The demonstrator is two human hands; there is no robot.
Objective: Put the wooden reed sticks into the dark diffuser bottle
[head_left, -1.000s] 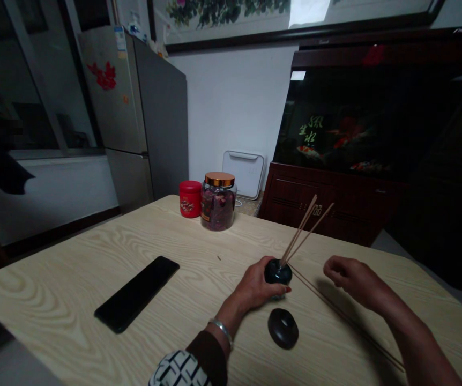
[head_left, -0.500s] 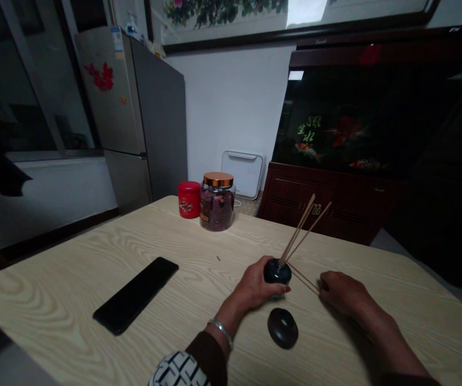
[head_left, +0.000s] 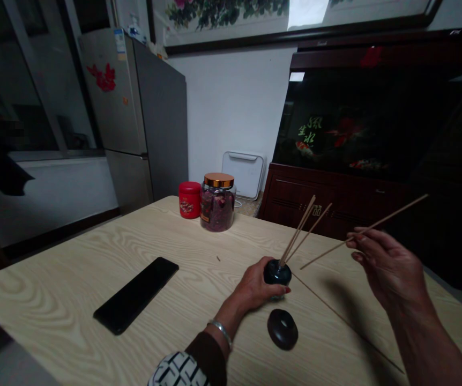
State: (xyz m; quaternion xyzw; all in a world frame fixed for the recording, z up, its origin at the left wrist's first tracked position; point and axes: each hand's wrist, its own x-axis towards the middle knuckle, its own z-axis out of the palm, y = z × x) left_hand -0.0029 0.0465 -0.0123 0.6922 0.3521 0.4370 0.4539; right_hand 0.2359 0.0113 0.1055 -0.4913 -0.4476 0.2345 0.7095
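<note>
My left hand point(head_left: 257, 284) is wrapped round a small dark glass diffuser bottle point(head_left: 278, 273) standing on the table. Several thin reed sticks point(head_left: 298, 229) lean out of its neck towards the upper right. Raised to the right of the bottle, my right hand point(head_left: 389, 265) pinches one reed stick point(head_left: 395, 215) between thumb and fingers. That stick slants, its lower end apart from the bottle. Another reed stick point(head_left: 347, 320) lies on the tabletop, running from beside the bottle to the lower right. A dark round lid with a central hole point(head_left: 283, 329) rests in front of the bottle.
On the wooden table point(head_left: 74, 279) a black phone point(head_left: 136, 296) lies at the left. A red canister point(head_left: 189, 200) and a copper-lidded jar of dried flowers point(head_left: 217, 203) stand near the far edge. A tiny stick fragment point(head_left: 218, 259) lies mid-table. Behind are a fridge point(head_left: 161, 118) and a fish tank point(head_left: 343, 123).
My right hand has risen from the tabletop, lifting a reed stick. The stick lying on the table now shows along its length. My left hand and the bottle have stayed in place.
</note>
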